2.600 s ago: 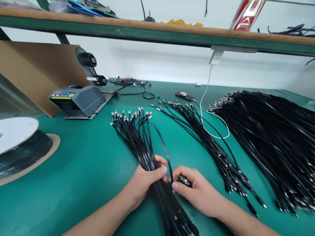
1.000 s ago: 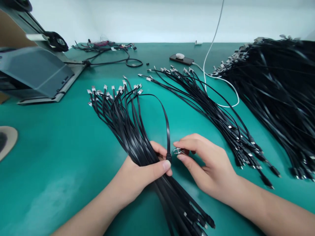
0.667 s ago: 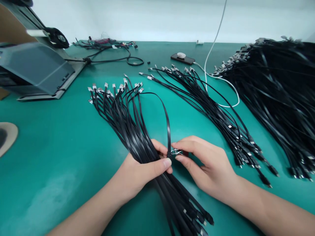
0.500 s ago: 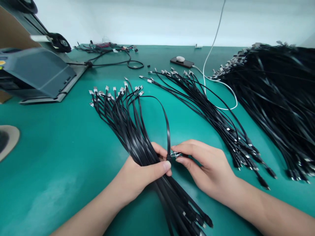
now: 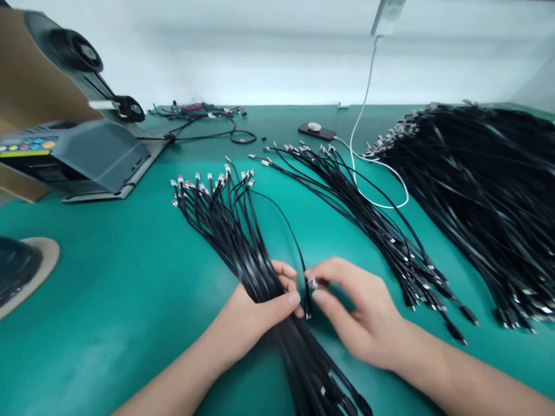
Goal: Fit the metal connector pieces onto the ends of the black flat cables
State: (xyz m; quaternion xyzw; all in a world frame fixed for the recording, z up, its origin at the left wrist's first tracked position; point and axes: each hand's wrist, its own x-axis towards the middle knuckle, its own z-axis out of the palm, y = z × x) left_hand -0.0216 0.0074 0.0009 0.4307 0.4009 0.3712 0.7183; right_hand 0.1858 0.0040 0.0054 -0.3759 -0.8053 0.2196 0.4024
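Two hands meet at the middle of the green desk (image 5: 130, 300). The left hand (image 5: 255, 315) is wrapped around a fanned bundle of flat black cables (image 5: 236, 242), thumb across the top. The right hand (image 5: 359, 315) pinches a small silvery metal connector (image 5: 312, 283) between thumb and forefinger, just beside one looped black cable (image 5: 295, 242).

**Cable bundle and a looped lead**

A bundle of flat black cables (image 5: 234, 242) lies fanned on the green bench, metal plugs at the far end. One cable (image 5: 291, 238) arcs loose from it, its small metal connector (image 5: 311, 283) pinched near the bundle's waist
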